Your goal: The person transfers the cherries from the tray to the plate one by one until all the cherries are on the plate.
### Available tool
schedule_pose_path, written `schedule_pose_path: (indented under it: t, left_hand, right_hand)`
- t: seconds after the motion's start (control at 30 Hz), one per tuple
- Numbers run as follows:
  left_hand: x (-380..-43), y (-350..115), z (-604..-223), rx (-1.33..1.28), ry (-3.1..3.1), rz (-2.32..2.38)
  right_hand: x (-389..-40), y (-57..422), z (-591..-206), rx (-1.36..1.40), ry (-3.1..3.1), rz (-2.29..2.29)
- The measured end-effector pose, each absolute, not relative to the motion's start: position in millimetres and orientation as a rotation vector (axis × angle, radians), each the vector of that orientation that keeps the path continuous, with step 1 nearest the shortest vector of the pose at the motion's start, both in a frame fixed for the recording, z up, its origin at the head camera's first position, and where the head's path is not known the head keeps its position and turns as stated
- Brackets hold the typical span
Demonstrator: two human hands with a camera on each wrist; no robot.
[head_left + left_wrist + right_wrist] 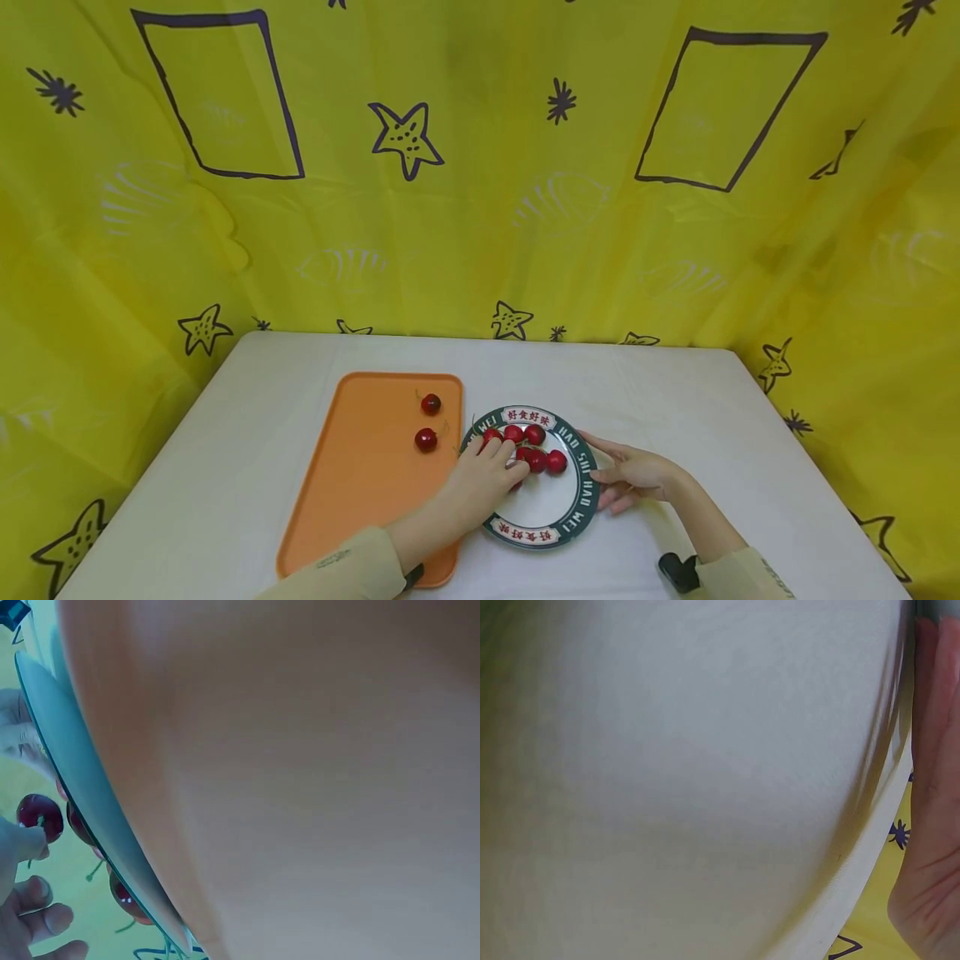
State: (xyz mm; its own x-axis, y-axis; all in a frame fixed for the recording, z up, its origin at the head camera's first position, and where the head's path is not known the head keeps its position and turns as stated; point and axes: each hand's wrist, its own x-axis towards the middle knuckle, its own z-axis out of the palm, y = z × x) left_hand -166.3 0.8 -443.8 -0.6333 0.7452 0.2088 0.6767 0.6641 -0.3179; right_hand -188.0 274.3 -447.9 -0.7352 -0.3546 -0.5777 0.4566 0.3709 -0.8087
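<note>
A round white plate (pixel 546 502) with a green lettered rim holds several red cherries (pixel 557 462), some with stems. The left hand (pixel 486 477) reaches over the plate's left side, among the cherries. In the left wrist view its fingertips (pixel 56 919) are spread apart, and the thumb overlaps one dark cherry (pixel 41 812). At the plate's right edge, the right hand (pixel 637 473) grips the rim, thumb at the top and other fingers along the side and below. In the right wrist view, only part of this hand (pixel 937 817) shows at the right border.
An orange tray (pixel 360 467) lies left of the plate, close to its rim. Two cherries, an upper one (pixel 431 404) and a lower one (pixel 426 440), rest on it. Both stand on a white table (pixel 667 392), with a yellow patterned curtain (pixel 465 217) behind.
</note>
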Motion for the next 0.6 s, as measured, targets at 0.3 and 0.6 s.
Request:
schedule_pose_path:
  t: [0.3, 0.6]
  left_hand:
    - [-163.3, 7.0, -449.9, -1.174, -2.610, 0.384]
    - [-163.5, 8.5, -455.2, -1.177, -2.590, 0.468]
  right_hand:
    - [-187.6, 274.3, -447.7, 0.083, 1.908, -1.451]
    - [-187.8, 275.5, -447.6, 0.075, 1.894, -1.460]
